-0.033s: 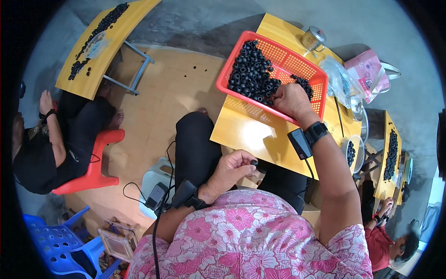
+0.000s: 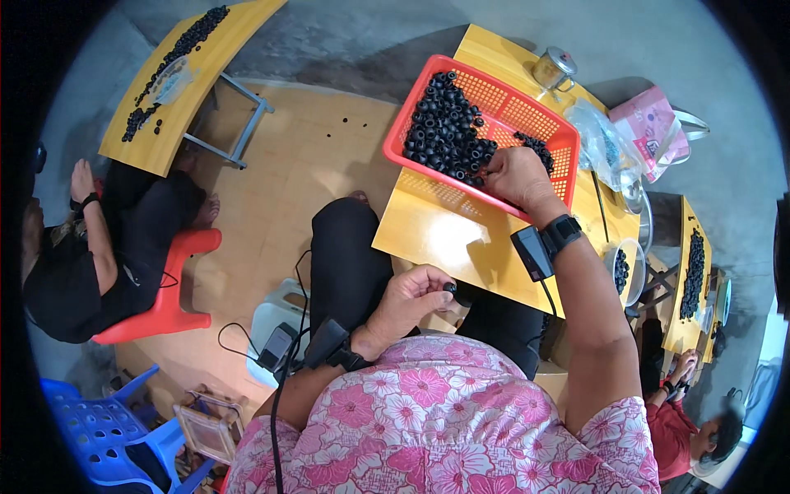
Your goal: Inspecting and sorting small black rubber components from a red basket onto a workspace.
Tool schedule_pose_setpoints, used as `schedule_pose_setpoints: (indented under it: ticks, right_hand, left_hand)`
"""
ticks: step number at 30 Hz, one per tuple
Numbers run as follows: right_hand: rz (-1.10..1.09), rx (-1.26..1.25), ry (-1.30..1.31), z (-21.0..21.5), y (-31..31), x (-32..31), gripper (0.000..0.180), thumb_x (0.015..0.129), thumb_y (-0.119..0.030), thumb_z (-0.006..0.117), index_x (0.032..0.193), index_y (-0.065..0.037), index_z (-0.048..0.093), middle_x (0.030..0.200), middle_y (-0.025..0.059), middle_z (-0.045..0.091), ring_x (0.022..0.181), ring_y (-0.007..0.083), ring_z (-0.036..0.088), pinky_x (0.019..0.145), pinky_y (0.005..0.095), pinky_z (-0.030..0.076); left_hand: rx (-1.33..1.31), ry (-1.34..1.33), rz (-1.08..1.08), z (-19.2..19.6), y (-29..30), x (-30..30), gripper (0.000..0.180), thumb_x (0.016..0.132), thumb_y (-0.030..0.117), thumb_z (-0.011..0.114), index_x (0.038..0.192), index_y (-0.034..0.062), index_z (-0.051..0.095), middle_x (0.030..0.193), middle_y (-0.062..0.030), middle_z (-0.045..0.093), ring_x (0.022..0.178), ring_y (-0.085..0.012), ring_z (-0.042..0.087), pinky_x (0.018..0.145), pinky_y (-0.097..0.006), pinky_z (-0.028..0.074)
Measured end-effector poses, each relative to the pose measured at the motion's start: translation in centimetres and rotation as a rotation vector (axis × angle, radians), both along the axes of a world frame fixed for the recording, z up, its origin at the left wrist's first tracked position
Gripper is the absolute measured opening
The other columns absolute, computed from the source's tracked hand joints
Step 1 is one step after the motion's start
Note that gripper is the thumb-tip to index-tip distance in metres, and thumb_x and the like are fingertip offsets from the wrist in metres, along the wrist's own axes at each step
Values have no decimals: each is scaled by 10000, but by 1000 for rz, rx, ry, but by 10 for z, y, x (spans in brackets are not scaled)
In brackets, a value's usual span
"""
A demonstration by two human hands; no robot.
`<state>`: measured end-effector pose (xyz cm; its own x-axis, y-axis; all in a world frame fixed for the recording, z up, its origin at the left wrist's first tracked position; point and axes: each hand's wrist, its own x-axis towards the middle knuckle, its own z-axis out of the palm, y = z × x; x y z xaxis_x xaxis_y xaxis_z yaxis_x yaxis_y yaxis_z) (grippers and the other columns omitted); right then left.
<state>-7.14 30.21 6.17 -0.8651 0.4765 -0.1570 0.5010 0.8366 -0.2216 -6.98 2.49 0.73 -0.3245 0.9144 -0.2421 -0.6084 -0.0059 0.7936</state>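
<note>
Close to my lap, my left hand (image 2: 410, 296) pinches a small round black piece (image 2: 450, 288) between thumb and fingertips. My right hand (image 2: 520, 179) reaches over the near rim of a red basket (image 2: 562, 123). Its fingers are bent down at the edge of a pile of small black ring-like pieces (image 2: 444, 123), and whatever lies between the fingertips is hidden. A smaller heap of black pieces (image 2: 536, 150) sits beyond that hand, in the right part of the basket.
The basket stands on a yellow table (image 2: 436, 226). Around it are a lidded jar (image 2: 556, 69), a clear plastic bag (image 2: 599, 144), a pink bag (image 2: 652, 132) and a clear bowl (image 2: 630, 280) holding black pieces. Other people sit at yellow tables on both sides. Cables hang by my left arm.
</note>
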Motion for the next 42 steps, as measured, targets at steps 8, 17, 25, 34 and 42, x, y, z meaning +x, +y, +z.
schedule_pose_setpoints:
  ticks: [8, 17, 25, 34, 42]
  right_hand:
    - [46, -995, 582, 31, -39, 61, 94, 774, 57, 612, 849, 3, 599, 803, -34, 570, 743, 31, 544, 664, 184, 453]
    - [87, -937, 517, 17, -111, 127, 57, 746, 33, 601, 795, 10, 584, 723, 16, 577, 670, 60, 562, 614, 215, 469]
    - [262, -526, 499, 22, -127, 140, 167, 642, 20, 598, 806, -8, 599, 702, 124, 580, 602, 256, 593, 558, 312, 474]
    - [148, -640, 657, 1, -142, 145, 191, 689, 32, 681, 870, -26, 680, 795, 113, 648, 738, 263, 628, 678, 319, 506]
    - [-175, -968, 665, -13, -154, 150, 169, 766, 40, 667, 913, -32, 706, 798, 64, 633, 735, 149, 609, 688, 262, 495]
  left_hand:
    - [61, -109, 77, 1, -8, 7, 170, 874, 26, 589, 1040, 34, 555, 921, -17, 565, 812, -74, 558, 754, -228, 494]
    - [108, -47, 40, 19, -3, 26, 199, 879, 65, 616, 1068, 27, 565, 1036, -48, 562, 830, -81, 543, 752, -233, 485]
    - [123, 29, 34, 19, -7, 40, 216, 867, 9, 604, 1082, 0, 591, 967, -24, 585, 886, -82, 541, 794, -218, 455]
    - [13, 52, 135, 14, -18, 42, 199, 880, 22, 587, 1077, -5, 591, 975, -39, 602, 856, -89, 565, 782, -235, 483]
    - [-1, -46, 144, 10, -20, 40, 187, 891, 53, 590, 1070, 0, 587, 891, -20, 604, 799, -80, 559, 751, -218, 474]
